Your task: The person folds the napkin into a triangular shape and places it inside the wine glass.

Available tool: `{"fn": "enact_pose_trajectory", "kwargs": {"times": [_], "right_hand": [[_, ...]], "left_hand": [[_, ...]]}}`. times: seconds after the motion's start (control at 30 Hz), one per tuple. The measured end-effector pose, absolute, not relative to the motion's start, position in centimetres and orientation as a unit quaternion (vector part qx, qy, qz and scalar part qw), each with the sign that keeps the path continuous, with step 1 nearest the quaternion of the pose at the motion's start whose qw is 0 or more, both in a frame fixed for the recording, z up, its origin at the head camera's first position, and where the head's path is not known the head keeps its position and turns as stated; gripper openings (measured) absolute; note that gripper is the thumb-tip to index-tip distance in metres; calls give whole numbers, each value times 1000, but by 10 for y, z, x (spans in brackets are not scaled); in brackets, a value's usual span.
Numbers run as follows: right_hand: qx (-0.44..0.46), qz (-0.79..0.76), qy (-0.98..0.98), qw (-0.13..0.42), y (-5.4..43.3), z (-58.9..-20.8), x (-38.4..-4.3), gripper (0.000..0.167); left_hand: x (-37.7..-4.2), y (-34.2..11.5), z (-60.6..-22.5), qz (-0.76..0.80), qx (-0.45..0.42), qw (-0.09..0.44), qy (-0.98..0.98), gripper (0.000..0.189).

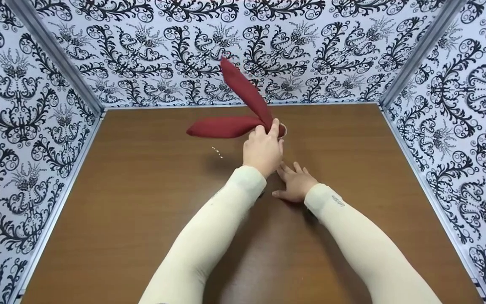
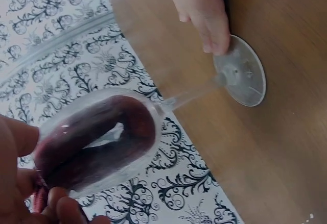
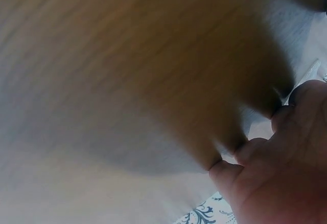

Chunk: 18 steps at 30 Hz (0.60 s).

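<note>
A red cloth napkin (image 1: 226,127) is tucked into a clear wine glass (image 2: 158,106), with two pointed ends sticking out of its mouth toward the back and left. Its lower part shows through the bowl as a folded loop. At the mouth, my left hand (image 1: 263,147) pinches the napkin, thumb and fingers on either side of the rim. The glass stands upright on its round foot (image 2: 245,81), largely hidden behind my left hand in the head view. My right hand (image 1: 297,184) rests on the tabletop, fingers spread, fingertips right at the edge of the foot.
A brown wooden table (image 1: 141,202) carries everything. Patterned black-and-white panels (image 1: 209,38) enclose its back and sides, joined by grey metal posts (image 1: 422,55). Small white marks (image 1: 217,152) lie on the wood left of my left hand.
</note>
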State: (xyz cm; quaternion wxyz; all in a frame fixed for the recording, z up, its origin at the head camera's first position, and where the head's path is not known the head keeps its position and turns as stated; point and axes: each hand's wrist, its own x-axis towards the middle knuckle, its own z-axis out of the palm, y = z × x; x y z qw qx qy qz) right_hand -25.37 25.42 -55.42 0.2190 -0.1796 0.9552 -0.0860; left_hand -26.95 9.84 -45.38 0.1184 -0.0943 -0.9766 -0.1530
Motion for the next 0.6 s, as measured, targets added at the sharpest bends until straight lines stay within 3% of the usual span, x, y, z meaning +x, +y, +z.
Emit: {"fn": "enact_pose_trajectory", "kwargs": {"times": [0.6], "right_hand": [[-180,-79,955,222,253,-551,-251,100]], "left_hand": [[-269,95,-453,-103,-111,132,-980,61]]}}
